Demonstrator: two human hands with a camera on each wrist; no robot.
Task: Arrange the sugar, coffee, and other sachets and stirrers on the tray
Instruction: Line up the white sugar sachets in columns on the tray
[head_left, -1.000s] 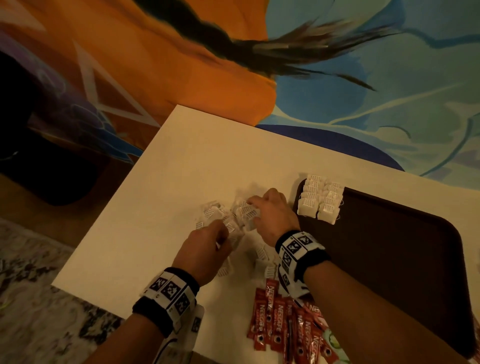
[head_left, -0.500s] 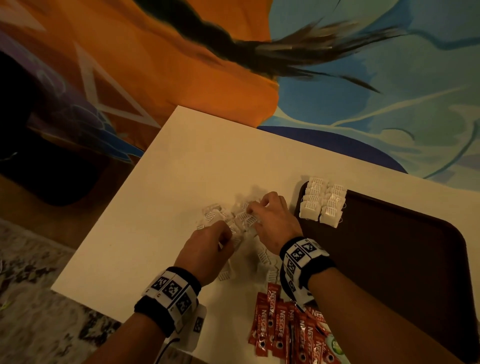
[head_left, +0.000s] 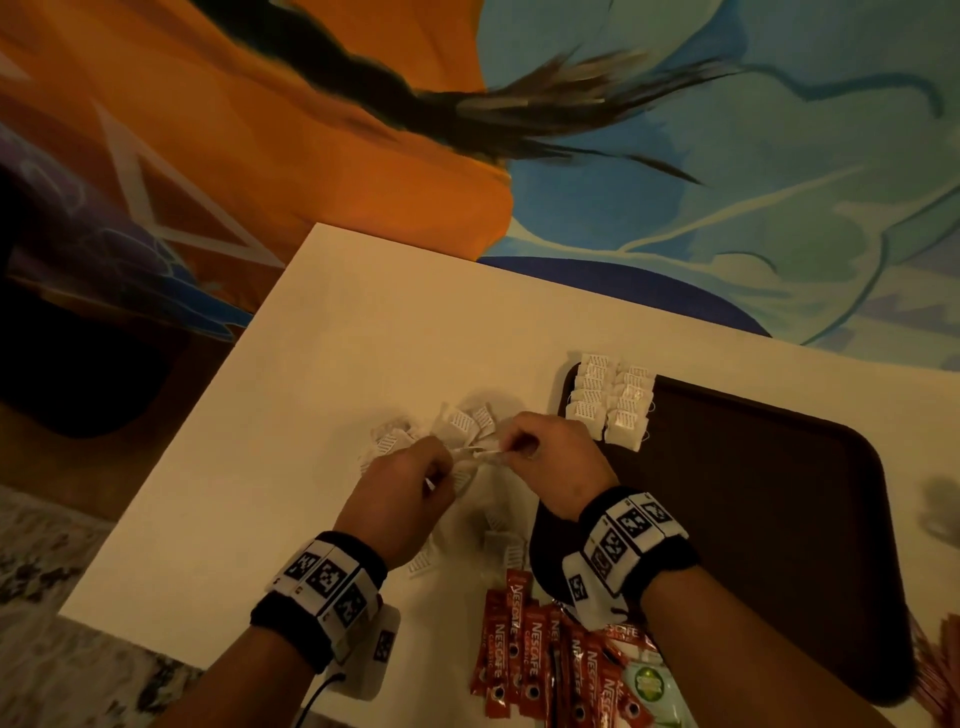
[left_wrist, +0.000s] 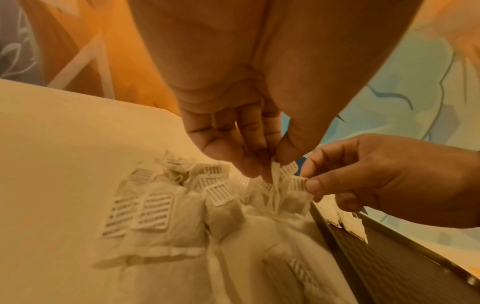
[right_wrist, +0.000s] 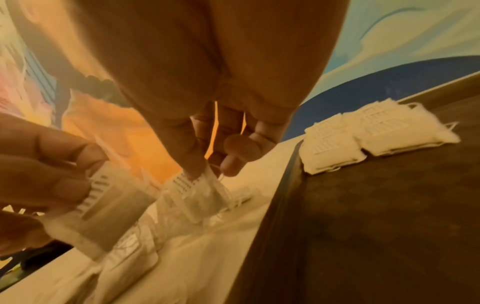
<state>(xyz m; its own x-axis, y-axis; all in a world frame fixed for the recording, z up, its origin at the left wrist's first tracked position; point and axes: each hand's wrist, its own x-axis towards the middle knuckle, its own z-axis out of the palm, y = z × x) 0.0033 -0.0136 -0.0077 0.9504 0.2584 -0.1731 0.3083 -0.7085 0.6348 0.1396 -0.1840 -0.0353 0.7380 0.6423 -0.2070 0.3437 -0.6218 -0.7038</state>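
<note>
A heap of white tea bags (head_left: 460, 423) lies on the white table (head_left: 322, 364), left of the dark brown tray (head_left: 769, 509). Both hands hover just over this heap. My left hand (head_left: 444, 462) pinches one tea bag (right_wrist: 111, 207) by its top edge. My right hand (head_left: 511, 453) pinches another tea bag (right_wrist: 193, 191) at its printed tag, close to the left fingers (left_wrist: 249, 164). The two bags hang tangled between the hands. Several tea bags (head_left: 608, 402) lie in two neat rows on the tray's far left corner. Red Nescafe stick sachets (head_left: 524, 649) lie at the table's near edge.
A green-and-white sachet (head_left: 649, 683) lies among the red sticks under my right forearm. More red sachets (head_left: 935, 670) show at the far right edge. Most of the tray's dark surface (right_wrist: 363, 216) is bare. A painted wall rises behind the table.
Both hands have risen from the heap and drawn together, each now pinching a tea bag lifted off the pile. The rows on the tray have not moved.
</note>
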